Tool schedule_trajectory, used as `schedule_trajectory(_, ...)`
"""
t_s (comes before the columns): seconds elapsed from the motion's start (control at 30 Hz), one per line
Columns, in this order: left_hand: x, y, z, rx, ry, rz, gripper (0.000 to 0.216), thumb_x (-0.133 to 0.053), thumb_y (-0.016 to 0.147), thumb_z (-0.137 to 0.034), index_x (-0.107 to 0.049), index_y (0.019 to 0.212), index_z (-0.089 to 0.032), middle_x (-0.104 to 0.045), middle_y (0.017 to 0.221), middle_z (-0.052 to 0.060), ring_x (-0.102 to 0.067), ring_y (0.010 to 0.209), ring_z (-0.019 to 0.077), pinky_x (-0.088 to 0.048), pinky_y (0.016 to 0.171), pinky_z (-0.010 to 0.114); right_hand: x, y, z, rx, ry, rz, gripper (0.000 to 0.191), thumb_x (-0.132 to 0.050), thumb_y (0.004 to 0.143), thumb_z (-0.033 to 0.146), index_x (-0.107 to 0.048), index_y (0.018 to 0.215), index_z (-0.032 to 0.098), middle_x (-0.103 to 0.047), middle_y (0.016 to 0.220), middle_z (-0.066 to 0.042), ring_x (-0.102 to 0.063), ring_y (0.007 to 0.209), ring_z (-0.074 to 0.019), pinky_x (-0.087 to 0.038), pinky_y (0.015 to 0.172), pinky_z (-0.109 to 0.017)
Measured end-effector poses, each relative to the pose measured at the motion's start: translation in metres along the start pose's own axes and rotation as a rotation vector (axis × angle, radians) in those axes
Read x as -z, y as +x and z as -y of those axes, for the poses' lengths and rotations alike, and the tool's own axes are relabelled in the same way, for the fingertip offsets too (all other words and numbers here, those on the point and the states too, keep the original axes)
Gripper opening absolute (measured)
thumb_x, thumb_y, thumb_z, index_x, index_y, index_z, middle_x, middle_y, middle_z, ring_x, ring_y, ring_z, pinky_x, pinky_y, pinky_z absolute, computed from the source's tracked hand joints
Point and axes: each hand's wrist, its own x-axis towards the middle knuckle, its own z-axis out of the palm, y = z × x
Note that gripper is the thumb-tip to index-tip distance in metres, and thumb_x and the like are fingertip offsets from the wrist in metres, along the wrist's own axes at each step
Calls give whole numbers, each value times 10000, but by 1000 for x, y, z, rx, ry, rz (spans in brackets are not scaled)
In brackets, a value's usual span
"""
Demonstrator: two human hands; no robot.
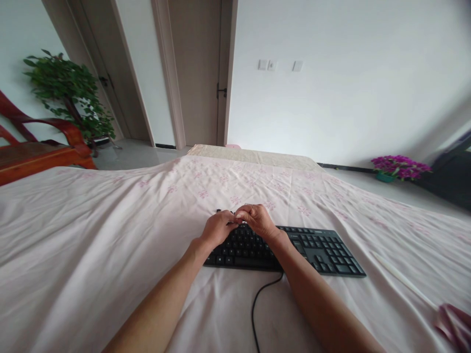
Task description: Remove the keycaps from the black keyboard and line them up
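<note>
A black keyboard (pixel 324 252) lies on the pink floral cloth, its cable (pixel 253 306) running toward me from its near edge. Over the keyboard's left half, near its far edge, my left hand (pixel 220 228) and my right hand (pixel 258 219) meet at the fingertips. Both are closed in a pinch. Whatever sits between the fingers is too small and too covered to make out. A small dark piece (pixel 218 211) shows just beyond my left hand. My hands and right forearm hide part of the keys.
A pale stick-like handle (pixel 403 280) with a pink fabric end (pixel 454 323) rests to the right on the cloth (pixel 91 260). Beyond stand a wooden chair (pixel 55 152), a leafy plant (pixel 66 86), purple flowers (pixel 399 165) and a door (pixel 195 73).
</note>
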Motion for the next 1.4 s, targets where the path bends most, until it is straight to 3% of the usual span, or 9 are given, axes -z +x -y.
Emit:
schedule_trajectory(0.17, -1, 4, 5, -1, -46, 39, 73, -629, 737, -235, -691, 775, -234, -697, 810, 31, -637, 793, 212, -440, 719, 265, -3, 5, 7, 35, -150, 44, 441, -441, 915, 490, -691, 717, 186, -675, 646, -9, -605, 629, -125, -418, 643, -203)
schedule_trajectory(0.33, -6, 9, 9, -58, -108, 81, 46, -626, 723, -257, -667, 709, -242, -703, 786, 9, -637, 764, 199, -437, 690, 250, -4, 1, 1, 40, -145, -28, 459, -392, 942, 470, -687, 724, 194, -673, 629, 4, -619, 630, -121, -405, 635, -198)
schedule_trajectory(0.53, -11, 10, 4, -12, -139, 66, 88, -629, 709, -303, -641, 663, -229, -687, 688, 7, -615, 688, 196, -421, 637, 247, -7, -4, -3, -7, -156, -59, 478, -339, 955, 469, -694, 778, 203, -672, 647, 1, -619, 662, -129, -415, 676, -210)
schedule_trajectory(0.8, -6, 5, -5, -27, -157, 39, 157, -593, 759, -335, -653, 643, -247, -710, 730, 4, -630, 721, 197, -420, 658, 249, -18, -7, -5, 63, -167, -208, 488, -322, 950, 419, -598, 615, 194, -607, 569, 8, -576, 586, -115, -413, 639, -210)
schedule_trajectory(1.0, -6, 3, -12, -59, -149, 16, 181, -562, 794, -359, -696, 711, -271, -713, 741, -5, -637, 756, 194, -428, 682, 240, -20, -12, -4, 12, -23, -395, 548, -281, 952, 456, -514, 527, 199, -529, 481, 0, -514, 496, -110, -409, 567, -214)
schedule_trajectory(1.2, -6, 3, -11, -66, -206, 66, 135, -596, 769, -324, -712, 777, -255, -718, 769, -16, -643, 756, 192, -458, 687, 250, -19, -15, -6, -8, 73, -410, 566, -265, 948, 493, -549, 558, 197, -564, 528, -15, -525, 524, -122, -427, 570, -228)
schedule_trajectory(1.4, -4, 7, -8, -6, -403, -1, 206, -587, 792, -304, -713, 935, -226, -728, 910, 24, -662, 860, 197, -496, 812, 292, -11, -17, -4, 41, -35, -437, 551, -253, 955, 478, -646, 688, 199, -627, 645, -43, -584, 696, -162, -466, 737, -276)
